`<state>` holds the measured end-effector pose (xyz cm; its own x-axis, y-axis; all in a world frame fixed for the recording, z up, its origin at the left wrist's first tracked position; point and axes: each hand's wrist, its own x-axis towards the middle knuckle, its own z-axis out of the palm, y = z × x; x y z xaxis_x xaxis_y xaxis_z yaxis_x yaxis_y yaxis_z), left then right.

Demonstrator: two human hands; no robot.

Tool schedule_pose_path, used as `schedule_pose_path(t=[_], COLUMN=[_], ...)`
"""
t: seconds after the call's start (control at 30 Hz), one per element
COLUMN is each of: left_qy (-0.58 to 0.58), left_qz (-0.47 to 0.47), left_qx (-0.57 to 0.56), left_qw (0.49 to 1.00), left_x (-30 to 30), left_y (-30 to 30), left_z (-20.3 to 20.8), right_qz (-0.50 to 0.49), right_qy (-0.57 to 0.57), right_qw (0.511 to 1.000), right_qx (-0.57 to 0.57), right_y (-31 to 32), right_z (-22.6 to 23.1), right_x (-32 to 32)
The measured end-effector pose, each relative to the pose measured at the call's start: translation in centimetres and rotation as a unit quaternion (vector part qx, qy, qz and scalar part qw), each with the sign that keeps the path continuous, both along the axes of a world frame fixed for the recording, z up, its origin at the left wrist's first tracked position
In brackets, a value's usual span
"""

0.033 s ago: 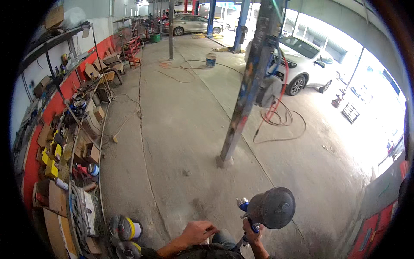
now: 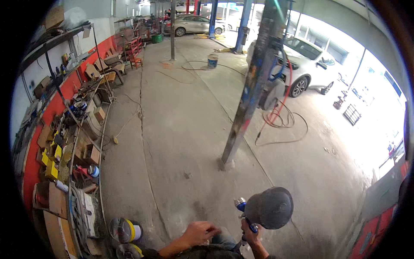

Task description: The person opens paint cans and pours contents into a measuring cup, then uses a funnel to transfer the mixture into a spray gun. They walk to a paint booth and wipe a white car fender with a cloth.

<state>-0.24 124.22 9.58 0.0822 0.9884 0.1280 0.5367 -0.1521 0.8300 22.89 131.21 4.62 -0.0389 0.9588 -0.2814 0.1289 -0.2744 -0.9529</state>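
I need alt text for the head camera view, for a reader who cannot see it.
A person's right hand holds a spray gun with a dark round cup, while the left hand rests beside it. Beyond lies a concrete floor, a steel column, a white car and cluttered shelves.

Daylight floods from open bays beyond right hand (image 2: pixel 252 233), far right blown out, perhaps glare. Soft shadows near left hand (image 2: pixel 199 233). Fisheye bends edges; black vignette.
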Motion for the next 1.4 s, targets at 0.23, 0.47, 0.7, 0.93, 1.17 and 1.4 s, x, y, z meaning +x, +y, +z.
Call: schedule_pose_path(t=[0.23, 0.47, 0.7, 0.93, 1.17, 1.4], left_qy=[-0.115, -0.040, 0.109, -0.108, -0.157, -0.137], left_qz=[0.054, 0.215, 0.399, 0.520, 0.456, 0.312], left_qx=[-0.149, -0.086, 0.073, 0.123, 0.180, 0.101], left_qw=[0.981, 0.972, 0.907, 0.838, 0.858, 0.935], left_x=[-7.2, -19.4, -35.1, -52.5, -66.7, -74.2], left_y=[19.9, 37.4, 50.2, 63.1, 80.6, 98.1], left_z=[-2.6, -7.1, -9.4, -5.1, -1.4, -4.6], right_qz=[0.309, 0.547, 0.650, 0.650, 0.487, 0.429], right_qy=[-0.089, -0.062, 0.009, -0.002, -0.040, -0.096], right_qw=[0.940, 0.797, 0.703, 0.729, 0.872, 0.896], right_qx=[0.116, 0.249, 0.289, 0.215, 0.037, 0.059], right_y=[22.6, 42.3, 54.6, 70.6, 87.2, 102.2], right_z=[-0.8, 3.3, 5.0, 8.9, 9.0, 7.4], right_x=[-15.3, -34.0, -51.7, -65.8, -70.8, -76.9])
